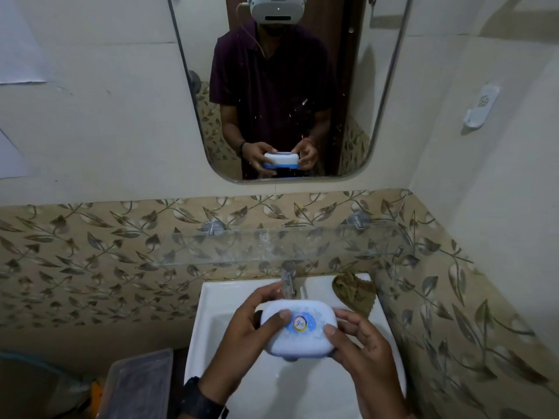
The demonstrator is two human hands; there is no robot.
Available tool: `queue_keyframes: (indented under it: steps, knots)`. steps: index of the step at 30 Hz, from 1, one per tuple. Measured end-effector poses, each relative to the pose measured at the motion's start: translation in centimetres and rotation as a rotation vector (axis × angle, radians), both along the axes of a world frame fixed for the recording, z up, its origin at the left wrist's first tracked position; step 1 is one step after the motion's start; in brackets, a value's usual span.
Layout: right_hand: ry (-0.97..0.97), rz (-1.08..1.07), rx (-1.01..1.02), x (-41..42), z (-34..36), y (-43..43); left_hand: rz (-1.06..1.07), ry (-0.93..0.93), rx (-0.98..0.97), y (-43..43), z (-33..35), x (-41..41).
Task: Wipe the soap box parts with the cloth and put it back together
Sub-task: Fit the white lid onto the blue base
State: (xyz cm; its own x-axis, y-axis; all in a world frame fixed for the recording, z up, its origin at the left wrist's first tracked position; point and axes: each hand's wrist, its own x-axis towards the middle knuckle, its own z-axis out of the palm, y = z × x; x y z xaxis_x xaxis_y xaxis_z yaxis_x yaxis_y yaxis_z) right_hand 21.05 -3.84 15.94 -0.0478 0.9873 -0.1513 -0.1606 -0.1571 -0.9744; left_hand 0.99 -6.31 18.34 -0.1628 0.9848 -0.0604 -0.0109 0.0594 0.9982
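A white soap box (pixel 302 337) with a blue base and a round logo sticker on its lid is held over the white sink (pixel 208 322). The lid sits on the base. My left hand (pixel 251 325) grips its left side with the thumb on the lid. My right hand (pixel 360 343) grips its right side, thumb also on the lid. An olive-brown cloth (pixel 355 290) lies crumpled on the sink's back right corner, apart from both hands.
A chrome tap (pixel 287 279) stands just behind the box. A glass shelf (pixel 272 246) juts from the tiled wall above it, under a mirror (pixel 281 86). A clear plastic container (pixel 136 385) sits left of the sink. A white wall holder (pixel 481 108) hangs at the right.
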Motion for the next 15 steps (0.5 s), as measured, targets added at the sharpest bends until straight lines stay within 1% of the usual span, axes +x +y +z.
queue_keyframes:
  steps: [2, 3, 5, 6, 8, 10, 12, 15]
  knots:
    - [0.063, -0.079, -0.009, -0.3, 0.2, 1.0, 0.045, 0.049, 0.013, 0.0, -0.5, 0.3]
    - [0.097, -0.110, -0.011, -0.5, 0.4, 1.7, 0.031, 0.099, 0.045, 0.1, -0.8, 0.3]
    - [0.133, -0.136, -0.003, -0.9, 0.9, 3.5, 0.002, 0.275, 0.166, 0.7, -1.2, 0.2]
    - [0.133, -0.134, 0.006, -1.2, 1.1, 4.6, 0.012, 0.357, 0.233, 1.4, -1.1, 0.0]
    - [0.097, -0.096, 0.044, -1.9, 1.9, 6.9, 0.080, 0.464, 0.328, 3.6, -0.4, -0.9]
    - [-0.003, 0.006, 0.132, -2.5, 2.7, 9.5, 0.143, 0.544, 0.371, 6.3, 0.7, -1.9]
    - [-0.162, 0.114, 0.221, -3.2, 3.1, 12.3, 0.172, 0.598, 0.353, 9.0, 1.5, -3.0]
    - [-0.424, 0.132, 0.309, -4.5, 3.1, 16.5, 0.178, 0.705, 0.305, 12.3, 1.7, -4.3]
